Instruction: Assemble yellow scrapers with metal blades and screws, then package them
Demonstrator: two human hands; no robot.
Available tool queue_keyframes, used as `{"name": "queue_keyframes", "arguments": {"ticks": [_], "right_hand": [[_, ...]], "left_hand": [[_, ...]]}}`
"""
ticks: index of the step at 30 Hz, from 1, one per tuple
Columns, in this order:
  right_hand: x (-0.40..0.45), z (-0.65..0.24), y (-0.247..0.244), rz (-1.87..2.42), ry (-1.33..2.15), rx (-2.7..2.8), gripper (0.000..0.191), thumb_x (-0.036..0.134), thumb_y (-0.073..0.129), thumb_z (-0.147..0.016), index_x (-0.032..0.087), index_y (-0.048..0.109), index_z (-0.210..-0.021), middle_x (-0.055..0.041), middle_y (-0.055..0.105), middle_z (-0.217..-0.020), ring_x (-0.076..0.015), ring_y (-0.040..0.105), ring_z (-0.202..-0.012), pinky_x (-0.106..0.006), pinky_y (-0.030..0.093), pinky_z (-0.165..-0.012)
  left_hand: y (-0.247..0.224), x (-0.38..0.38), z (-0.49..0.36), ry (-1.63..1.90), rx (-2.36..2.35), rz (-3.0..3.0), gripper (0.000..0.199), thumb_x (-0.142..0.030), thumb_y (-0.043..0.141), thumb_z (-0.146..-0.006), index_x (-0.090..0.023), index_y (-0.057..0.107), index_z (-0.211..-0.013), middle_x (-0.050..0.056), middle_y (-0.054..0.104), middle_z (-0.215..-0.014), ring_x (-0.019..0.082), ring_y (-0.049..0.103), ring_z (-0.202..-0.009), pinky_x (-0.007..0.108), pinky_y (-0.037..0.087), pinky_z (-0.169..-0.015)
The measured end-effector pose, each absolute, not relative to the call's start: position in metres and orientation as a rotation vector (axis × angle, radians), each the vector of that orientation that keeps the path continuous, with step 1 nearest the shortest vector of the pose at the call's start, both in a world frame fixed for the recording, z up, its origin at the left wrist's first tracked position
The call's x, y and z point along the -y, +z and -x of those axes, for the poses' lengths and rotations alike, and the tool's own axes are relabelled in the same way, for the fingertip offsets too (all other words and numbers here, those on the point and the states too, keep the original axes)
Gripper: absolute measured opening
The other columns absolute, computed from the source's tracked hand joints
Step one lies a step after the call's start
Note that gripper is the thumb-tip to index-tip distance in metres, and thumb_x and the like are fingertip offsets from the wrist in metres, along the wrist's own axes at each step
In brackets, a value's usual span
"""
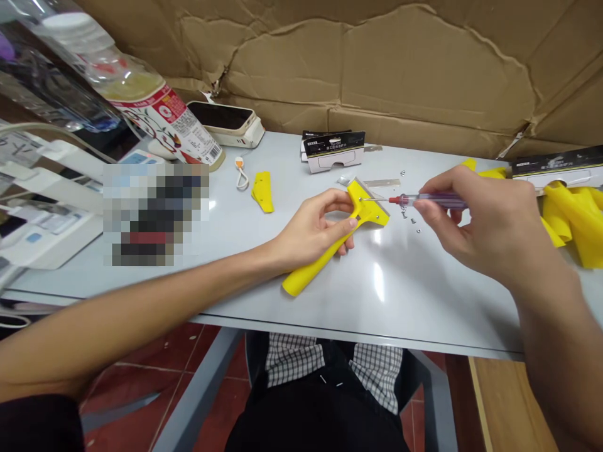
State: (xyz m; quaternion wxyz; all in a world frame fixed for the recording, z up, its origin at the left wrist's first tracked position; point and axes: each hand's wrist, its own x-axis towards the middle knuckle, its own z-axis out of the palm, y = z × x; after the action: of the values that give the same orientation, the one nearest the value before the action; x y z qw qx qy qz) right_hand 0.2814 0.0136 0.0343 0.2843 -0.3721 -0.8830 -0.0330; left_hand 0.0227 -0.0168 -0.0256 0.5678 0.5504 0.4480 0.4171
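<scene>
My left hand (311,231) is closed around the neck of a yellow scraper (313,269), whose wide head points up and to the right. A metal blade edge shows along that head. My right hand (475,226) grips a screwdriver (436,199) with a purplish clear handle and a red collar. The screwdriver's thin shaft reaches left, and its tip meets a screw near the upper corner of the scraper head. A second screw sits at the lower corner. Several loose screws and a nut (418,230) lie right of the head, by a flat metal blade (382,182).
A separate yellow head piece (262,192) and a short white cable (242,174) lie to the left. Black-and-white boxes (335,150) stand behind. More yellow parts (577,216) lie at right. A drink bottle (162,116), a phone (221,117) and power strips (51,213) occupy the left side.
</scene>
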Motion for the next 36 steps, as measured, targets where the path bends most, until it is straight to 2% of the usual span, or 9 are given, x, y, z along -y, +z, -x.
{"name": "queue_keyframes", "arguments": {"ticks": [4, 6, 8, 10, 15, 19, 23, 29, 36], "right_hand": [[-0.0158, -0.2815, 0.0308, 1.034, -0.142, 2.366, 0.025, 0.045, 0.059, -0.104, 0.023, 0.068, -0.096, -0.0015, 0.064, -0.062, -0.0211, 0.058, -0.053, -0.036, 0.037, -0.057], [-0.0141, -0.2808, 0.0301, 1.027, -0.035, 2.38, 0.025, 0.043, 0.065, -0.099, 0.023, 0.067, -0.115, -0.0031, 0.07, -0.077, -0.0223, 0.063, -0.06, -0.036, 0.042, -0.058], [-0.0116, -0.2796, 0.0309, 0.972, 0.095, 2.383, 0.042, 0.035, 0.07, -0.093, 0.025, 0.058, -0.132, -0.0074, 0.073, -0.104, -0.0258, 0.07, -0.078, -0.038, 0.049, -0.062], [-0.0097, -0.2784, 0.0329, 0.883, 0.164, 2.381, 0.042, 0.025, 0.069, -0.09, 0.029, 0.055, -0.13, -0.0094, 0.068, -0.118, -0.0277, 0.07, -0.091, -0.04, 0.053, -0.068], [-0.0104, -0.2763, 0.0366, 0.81, 0.056, 2.389, 0.017, 0.018, 0.064, -0.096, 0.029, 0.064, -0.108, -0.0076, 0.074, -0.109, -0.0263, 0.071, -0.087, -0.041, 0.054, -0.071], [-0.0114, -0.2775, 0.0336, 0.865, -0.126, 2.296, 0.014, 0.028, 0.071, -0.099, 0.028, 0.069, -0.113, -0.0035, 0.08, -0.094, -0.0242, 0.075, -0.075, -0.038, 0.051, -0.067], [-0.0109, -0.2777, 0.0322, 0.953, -0.098, 2.348, 0.012, 0.036, 0.062, -0.104, 0.028, 0.07, -0.104, -0.0013, 0.072, -0.071, -0.0241, 0.068, -0.059, -0.038, 0.043, -0.058], [-0.0092, -0.2751, 0.039, 0.908, 0.061, 2.44, 0.019, 0.024, 0.064, -0.097, 0.027, 0.063, -0.115, -0.0141, 0.069, -0.122, -0.0295, 0.07, -0.092, -0.043, 0.055, -0.074], [-0.0095, -0.2762, 0.0358, 0.84, -0.069, 2.317, 0.006, 0.025, 0.068, -0.099, 0.029, 0.071, -0.101, -0.0047, 0.078, -0.094, -0.0253, 0.071, -0.074, -0.041, 0.051, -0.067]], "left_hand": [[-0.0247, 0.0174, -0.0234, 0.972, -1.06, -1.305, 0.021, -0.018, 0.068, -0.097, -0.018, 0.058, -0.115, 0.017, 0.065, -0.143, 0.009, 0.071, -0.063, 0.026, 0.06, -0.052], [-0.0245, 0.0174, -0.0238, 0.977, -1.066, -1.306, 0.019, -0.018, 0.068, -0.098, -0.018, 0.058, -0.114, 0.017, 0.065, -0.141, 0.01, 0.071, -0.063, 0.027, 0.06, -0.052], [-0.0244, 0.0173, -0.024, 0.981, -1.073, -1.305, 0.018, -0.018, 0.067, -0.098, -0.018, 0.058, -0.113, 0.017, 0.065, -0.141, 0.01, 0.072, -0.063, 0.027, 0.06, -0.052], [-0.0244, 0.0171, -0.0241, 0.977, -1.07, -1.306, 0.019, -0.018, 0.067, -0.098, -0.018, 0.057, -0.114, 0.017, 0.065, -0.142, 0.009, 0.071, -0.063, 0.026, 0.06, -0.052], [-0.0245, 0.017, -0.0245, 0.977, -1.08, -1.306, 0.018, -0.017, 0.066, -0.098, -0.018, 0.057, -0.114, 0.017, 0.063, -0.144, 0.009, 0.071, -0.063, 0.027, 0.061, -0.052], [-0.0255, 0.017, -0.025, 0.965, -1.067, -1.316, 0.021, -0.019, 0.067, -0.098, -0.019, 0.057, -0.116, 0.016, 0.063, -0.145, 0.009, 0.071, -0.064, 0.026, 0.06, -0.052], [-0.0269, 0.0171, -0.0243, 0.967, -1.055, -1.321, 0.021, -0.019, 0.067, -0.098, -0.018, 0.056, -0.117, 0.017, 0.062, -0.147, 0.009, 0.071, -0.063, 0.026, 0.06, -0.052], [-0.0262, 0.017, -0.0234, 0.972, -1.073, -1.314, 0.019, -0.019, 0.067, -0.098, -0.018, 0.056, -0.114, 0.017, 0.063, -0.146, 0.009, 0.071, -0.064, 0.027, 0.061, -0.053], [-0.027, 0.0176, -0.0243, 0.968, -1.067, -1.318, 0.02, -0.018, 0.066, -0.098, -0.019, 0.056, -0.116, 0.017, 0.062, -0.146, 0.009, 0.071, -0.063, 0.026, 0.06, -0.052]]}}
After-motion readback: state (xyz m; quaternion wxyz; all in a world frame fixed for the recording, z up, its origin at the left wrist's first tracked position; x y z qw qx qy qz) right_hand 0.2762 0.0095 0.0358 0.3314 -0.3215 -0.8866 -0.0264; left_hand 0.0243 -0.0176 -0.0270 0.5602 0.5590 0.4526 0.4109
